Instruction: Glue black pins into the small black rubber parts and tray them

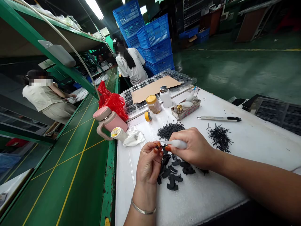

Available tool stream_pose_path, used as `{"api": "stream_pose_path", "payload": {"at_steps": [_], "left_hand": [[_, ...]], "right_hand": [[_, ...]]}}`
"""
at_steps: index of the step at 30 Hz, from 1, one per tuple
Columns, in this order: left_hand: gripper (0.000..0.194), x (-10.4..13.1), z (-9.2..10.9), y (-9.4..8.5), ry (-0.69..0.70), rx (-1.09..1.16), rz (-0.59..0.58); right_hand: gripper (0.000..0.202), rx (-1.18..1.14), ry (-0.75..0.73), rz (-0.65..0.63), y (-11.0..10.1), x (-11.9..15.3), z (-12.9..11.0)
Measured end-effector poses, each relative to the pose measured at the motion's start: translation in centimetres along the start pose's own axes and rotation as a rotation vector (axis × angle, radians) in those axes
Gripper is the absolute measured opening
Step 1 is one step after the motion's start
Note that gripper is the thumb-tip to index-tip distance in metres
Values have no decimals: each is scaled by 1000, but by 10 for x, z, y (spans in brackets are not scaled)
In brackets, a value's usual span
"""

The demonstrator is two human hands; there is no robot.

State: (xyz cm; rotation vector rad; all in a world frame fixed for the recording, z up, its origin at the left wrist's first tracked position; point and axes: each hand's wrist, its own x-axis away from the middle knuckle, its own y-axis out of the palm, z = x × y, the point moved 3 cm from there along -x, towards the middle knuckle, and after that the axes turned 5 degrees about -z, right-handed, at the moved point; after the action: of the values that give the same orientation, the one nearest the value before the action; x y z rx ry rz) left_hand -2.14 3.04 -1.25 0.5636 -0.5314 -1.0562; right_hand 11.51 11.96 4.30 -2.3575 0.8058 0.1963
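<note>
My left hand point(150, 160) pinches a small black part point(162, 146) between thumb and fingertips. In my right hand point(194, 147) is a white squeeze bottle point(177, 143), its thin nozzle pointing left at the black part; I cannot tell whether they touch. Below the hands lie several loose black plastic pieces point(172, 180). A heap of small black rings point(170, 129) sits just beyond the hands. Right of them is a pile of thin black pins point(219, 138), with a pen point(218, 119) behind it.
A pink thermos point(110, 121), a red plastic bag point(111, 102), a lidded jar point(153, 104), a white pump bottle point(166, 97) and a small tray point(185, 110) of bottles stand behind. Cardboard point(156, 88) covers a compartment tray. The green conveyor point(77, 160) runs left; two co-workers are farther off.
</note>
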Motion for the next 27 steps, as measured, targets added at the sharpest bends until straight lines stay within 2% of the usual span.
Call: {"api": "stream_pose_path", "payload": {"at_steps": [5, 9, 13, 27], "left_hand": [[29, 1, 1, 1, -5, 8, 0], [29, 2, 2, 3, -3, -6, -9], [27, 2, 3, 7, 23, -38, -25], [22, 3, 4, 4, 122, -143, -65]], "right_hand": [[23, -151, 130, -61, 2, 0, 2], [23, -449, 279, -140, 7, -1, 6], [24, -675, 364, -188, 12, -2, 9], [19, -901, 459, -254, 17, -2, 14]]}}
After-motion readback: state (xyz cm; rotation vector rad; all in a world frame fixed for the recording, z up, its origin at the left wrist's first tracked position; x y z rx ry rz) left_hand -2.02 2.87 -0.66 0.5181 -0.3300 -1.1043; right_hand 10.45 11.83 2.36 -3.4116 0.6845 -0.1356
